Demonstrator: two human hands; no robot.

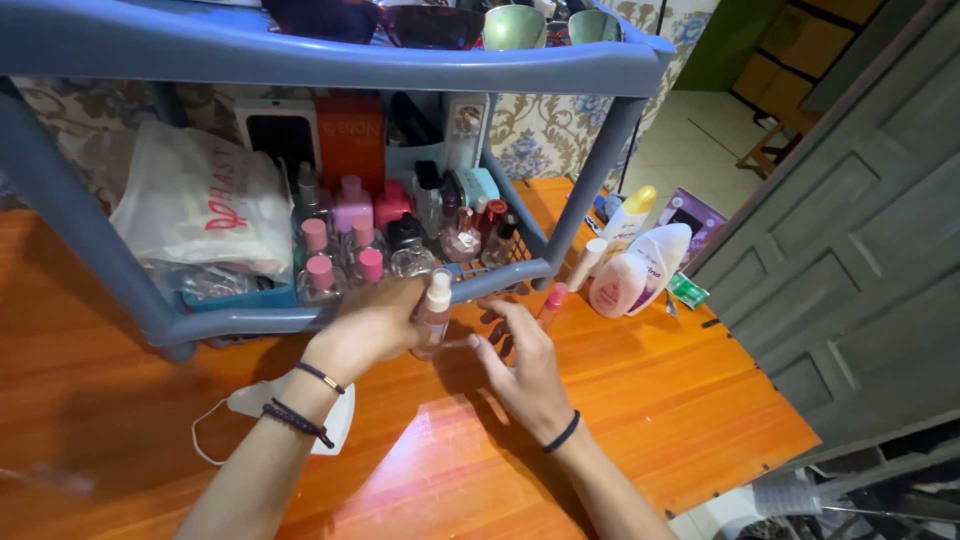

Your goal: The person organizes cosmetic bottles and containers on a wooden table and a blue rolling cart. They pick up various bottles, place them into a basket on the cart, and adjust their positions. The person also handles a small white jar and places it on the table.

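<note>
Left hand (370,325): its fingers wrap round a small spray bottle (436,312), held upright just in front of the rack's low rail.
Right hand (520,365): fingers spread, holding nothing, just beside the bottle.
How to do it well: I think keep the bottle straight up and grip its middle, so it clears the rail (480,282) and bumps no other bottle.
Rack (590,170): blue, stands on the orange desk (640,400).
Pink-cap bottles (320,272): about four in front.
Lotion bottle (640,270): one, lying on the desk.
Face mask (255,400): one, under the left wrist.
Bag (200,200): one, white.
</note>
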